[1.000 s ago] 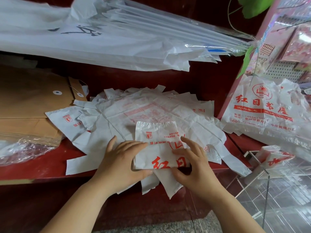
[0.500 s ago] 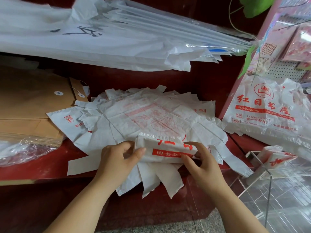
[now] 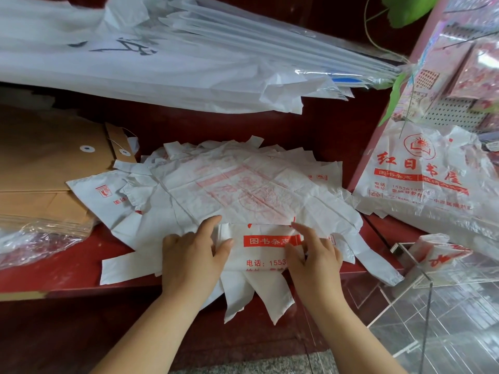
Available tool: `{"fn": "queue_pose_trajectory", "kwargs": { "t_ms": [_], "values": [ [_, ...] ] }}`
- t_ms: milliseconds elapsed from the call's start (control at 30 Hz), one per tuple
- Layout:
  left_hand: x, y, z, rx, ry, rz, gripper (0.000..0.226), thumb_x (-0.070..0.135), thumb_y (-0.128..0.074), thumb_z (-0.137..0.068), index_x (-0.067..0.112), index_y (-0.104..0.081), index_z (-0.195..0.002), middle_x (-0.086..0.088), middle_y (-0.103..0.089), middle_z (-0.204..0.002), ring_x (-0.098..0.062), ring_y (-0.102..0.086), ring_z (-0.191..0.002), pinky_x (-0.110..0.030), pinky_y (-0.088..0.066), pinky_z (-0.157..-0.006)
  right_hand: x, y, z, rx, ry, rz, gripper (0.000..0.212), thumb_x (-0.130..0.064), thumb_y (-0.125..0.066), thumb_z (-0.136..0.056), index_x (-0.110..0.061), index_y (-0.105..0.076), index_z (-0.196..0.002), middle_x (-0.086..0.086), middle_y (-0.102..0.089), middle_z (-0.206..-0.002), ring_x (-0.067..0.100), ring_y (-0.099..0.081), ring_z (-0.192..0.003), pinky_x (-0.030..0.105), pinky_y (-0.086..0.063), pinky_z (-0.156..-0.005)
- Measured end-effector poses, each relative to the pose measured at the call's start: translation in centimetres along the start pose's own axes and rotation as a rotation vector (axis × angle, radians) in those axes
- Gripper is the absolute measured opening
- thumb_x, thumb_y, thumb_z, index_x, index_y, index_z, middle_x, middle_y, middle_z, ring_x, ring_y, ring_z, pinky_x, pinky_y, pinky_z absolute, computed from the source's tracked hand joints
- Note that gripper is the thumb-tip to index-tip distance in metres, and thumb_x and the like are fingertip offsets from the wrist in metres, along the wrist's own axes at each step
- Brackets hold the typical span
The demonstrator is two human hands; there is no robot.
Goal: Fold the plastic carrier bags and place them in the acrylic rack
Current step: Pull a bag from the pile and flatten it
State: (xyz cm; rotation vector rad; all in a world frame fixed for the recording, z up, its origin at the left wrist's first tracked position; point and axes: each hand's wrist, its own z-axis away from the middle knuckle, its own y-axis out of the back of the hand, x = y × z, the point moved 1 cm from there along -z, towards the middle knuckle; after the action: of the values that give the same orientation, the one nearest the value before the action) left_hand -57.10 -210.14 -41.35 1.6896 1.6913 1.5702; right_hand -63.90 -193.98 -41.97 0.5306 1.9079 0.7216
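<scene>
Head camera shows your two hands on one folded carrier bag, which lies at the near edge of the pile of flat bags on the red counter. Your left hand presses its left end with fingers nearly straight and thumb laid on top, and your right hand presses its right end, fingers loosely spread, neither hand curled round it. One folded packet sits in the acrylic rack at your right and one printed bag is spread beyond it; the pile's bags overlap too much to count.
</scene>
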Motion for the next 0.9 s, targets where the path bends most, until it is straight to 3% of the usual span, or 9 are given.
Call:
{"fn": "queue_pose_trajectory", "kwargs": {
  "t_ms": [67, 133, 233, 300, 433, 533, 700, 833, 900],
  "values": [
    [-0.5, -0.4, -0.3, 0.068, -0.139, -0.132, 0.039, 0.04, -0.063, -0.08, 0.019, -0.064, -0.113, -0.003, -0.065, -0.083, -0.022, -0.055, -0.085, -0.04, -0.04, -0.082, -0.3, 0.1, 0.0, -0.009, 0.047, 0.098, 0.034, -0.027, -0.043, -0.093, -0.024, -0.052, -0.125, -0.005, -0.058, -0.099, 0.018, -0.04, -0.114, 0.023, -0.007, -0.1],
    [-1.0, -0.7, -0.2, 0.106, -0.289, -0.125, 0.042, 0.047, -0.048, -0.077, 0.02, -0.069, -0.101, -0.007, -0.065, -0.1, -0.021, -0.045, -0.098, -0.042, -0.035, -0.088, -0.4, -0.1, 0.1, -0.047, 0.061, 0.146, 0.043, -0.041, -0.038, -0.087, -0.024, -0.055, -0.123, -0.003, -0.057, -0.111, 0.02, -0.038, -0.116, 0.024, -0.01, -0.097],
    [-0.6, -0.1, 0.2, -0.127, -0.426, -0.155, 0.059, 0.063, -0.033, -0.073, 0.03, -0.064, -0.111, 0.006, -0.058, -0.122, -0.013, -0.034, -0.111, -0.028, -0.024, -0.105, 0.1, -0.1, 0.3, -0.06, 0.096, 0.13, 0.076, -0.068, -0.031, -0.065, -0.024, -0.056, -0.123, -0.001, -0.044, -0.123, 0.021, -0.029, -0.123, 0.026, -0.013, -0.099],
    [-0.6, 0.1, 0.2, -0.198, -0.384, -0.063, 0.077, 0.073, -0.029, -0.063, 0.036, -0.049, -0.127, 0.021, -0.039, -0.131, -0.004, -0.023, -0.117, -0.016, -0.006, -0.103, 0.4, 0.0, 0.4, -0.098, 0.154, 0.143, 0.087, -0.074, -0.027, -0.057, -0.025, -0.053, -0.125, 0.0, -0.034, -0.141, 0.02, -0.018, -0.134, 0.029, -0.005, -0.108],
    [-0.9, 0.1, 0.3, -0.154, -0.435, 0.01, 0.06, 0.061, -0.045, -0.065, 0.024, -0.066, -0.107, 0.011, -0.066, -0.106, -0.004, -0.043, -0.099, -0.019, -0.023, -0.08, 0.8, 0.3, 0.4, -0.15, 0.261, 0.128, 0.089, -0.076, -0.031, -0.057, -0.026, -0.047, -0.129, -0.014, -0.032, -0.14, 0.002, -0.007, -0.133, 0.028, 0.01, -0.108],
    [-1.0, 0.1, 0.2, -0.039, -0.484, 0.02, 0.045, 0.046, -0.046, -0.064, 0.022, -0.071, -0.092, 0.01, -0.069, -0.089, -0.004, -0.046, -0.089, -0.022, -0.026, -0.075, 1.0, 0.4, 0.5, -0.16, 0.284, 0.134, 0.082, -0.071, -0.033, -0.06, -0.028, -0.049, -0.128, -0.017, -0.035, -0.136, 0.002, -0.011, -0.131, 0.035, 0.005, -0.111],
    [-0.9, -0.1, -0.2, 0.203, -0.636, 0.121, 0.023, 0.026, -0.05, -0.069, 0.029, -0.058, -0.09, 0.006, -0.069, -0.082, -0.009, -0.05, -0.09, -0.025, -0.029, -0.085, 1.1, 0.3, 0.3, -0.008, 0.292, 0.02, 0.046, -0.04, -0.049, -0.066, -0.018, -0.069, -0.101, -0.001, -0.06, -0.116, 0.034, -0.049, -0.116, 0.05, -0.03, -0.096],
    [0.7, 1.0, -0.1, 0.182, -0.655, 0.278, 0.017, 0.024, -0.053, -0.071, 0.024, -0.065, -0.083, 0.007, -0.07, -0.078, -0.005, -0.054, -0.083, -0.016, -0.032, -0.084, 0.8, 1.8, -0.1, 0.029, 0.294, -0.232, 0.028, -0.015, -0.063, -0.067, -0.033, -0.067, -0.088, -0.025, -0.048, -0.116, 0.014, -0.039, -0.125, 0.031, -0.031, -0.099],
    [1.8, 2.1, 0.3, 0.12, -0.553, 0.411, 0.013, 0.03, -0.054, -0.073, 0.025, -0.064, -0.08, 0.01, -0.066, -0.081, -0.004, -0.055, -0.078, -0.011, -0.038, -0.072, 0.4, 3.2, -0.2, 0.038, 0.248, -0.35, 0.031, -0.005, -0.068, -0.071, -0.034, -0.064, -0.08, -0.029, -0.061, -0.098, 0.001, -0.046, -0.117, 0.018, -0.038, -0.094]
  ]
}}
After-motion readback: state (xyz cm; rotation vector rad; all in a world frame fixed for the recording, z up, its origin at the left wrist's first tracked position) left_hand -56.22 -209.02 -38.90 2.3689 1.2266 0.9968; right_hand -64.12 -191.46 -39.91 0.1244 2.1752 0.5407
